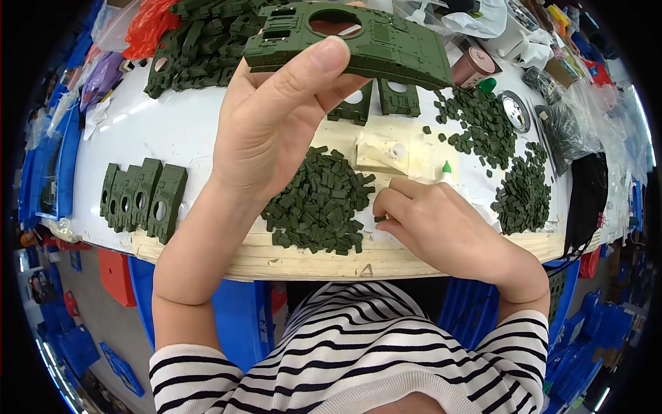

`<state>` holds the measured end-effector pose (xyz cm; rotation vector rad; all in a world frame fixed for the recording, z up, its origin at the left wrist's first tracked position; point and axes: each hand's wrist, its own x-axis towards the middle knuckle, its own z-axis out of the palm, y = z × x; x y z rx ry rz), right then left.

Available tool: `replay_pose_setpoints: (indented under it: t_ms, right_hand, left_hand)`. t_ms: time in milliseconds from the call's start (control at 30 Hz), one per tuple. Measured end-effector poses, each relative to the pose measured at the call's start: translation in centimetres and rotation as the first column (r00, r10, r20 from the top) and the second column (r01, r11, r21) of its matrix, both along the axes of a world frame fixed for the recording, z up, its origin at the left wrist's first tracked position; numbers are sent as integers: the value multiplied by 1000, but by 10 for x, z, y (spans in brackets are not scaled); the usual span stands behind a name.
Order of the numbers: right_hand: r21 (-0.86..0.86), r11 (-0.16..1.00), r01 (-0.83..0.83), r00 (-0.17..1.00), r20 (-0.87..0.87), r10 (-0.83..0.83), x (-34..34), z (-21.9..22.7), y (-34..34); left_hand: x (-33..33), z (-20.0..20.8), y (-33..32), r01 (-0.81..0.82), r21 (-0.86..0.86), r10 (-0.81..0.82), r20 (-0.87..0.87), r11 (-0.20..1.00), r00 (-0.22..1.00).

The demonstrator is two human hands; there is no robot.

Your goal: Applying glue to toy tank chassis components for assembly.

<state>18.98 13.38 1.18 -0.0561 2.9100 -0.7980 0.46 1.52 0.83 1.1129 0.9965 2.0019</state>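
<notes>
Marks on the pink tin (476, 67), beyond the middle pile (314, 200) and to its right, are too small to read. The left hand (269, 117) is raised beyond that pile, thumb and fingers gripping a green hull (407, 52) aloft. Right of the pile, the lowered right hand (438, 217) curls inward, fingers pinched around a small chip (380, 219).

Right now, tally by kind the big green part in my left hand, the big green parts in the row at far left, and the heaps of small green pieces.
Big green part in left hand: 1
Big green parts in left row: 5
Heaps of small green pieces: 3
Total: 9
</notes>
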Motion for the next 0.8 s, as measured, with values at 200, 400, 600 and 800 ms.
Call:
replay_pose_setpoints:
  t_ms: [200, 400, 600, 800]
  right_hand:
    - [46, 989, -144, 989, 33, 142, 0, -4, -2]
    - [42, 978, -205, 979, 15, 204, 3, 0, -8]
    - [24, 992, -120, 993, 18, 120, 1, -3, -5]
    - [17, 989, -148, 989, 19, 148, 2, -4, -6]
  left_hand:
    - [8, 7, 3, -10, 23, 5, 206, 1000, 979]
    - [10, 10, 6, 5, 5, -6, 310, 1000, 951]
    - [9, 8, 6, 6, 0, -6, 300, 1000, 954]
    - [7, 5, 6, 31, 27, -38, 282, 999, 959]
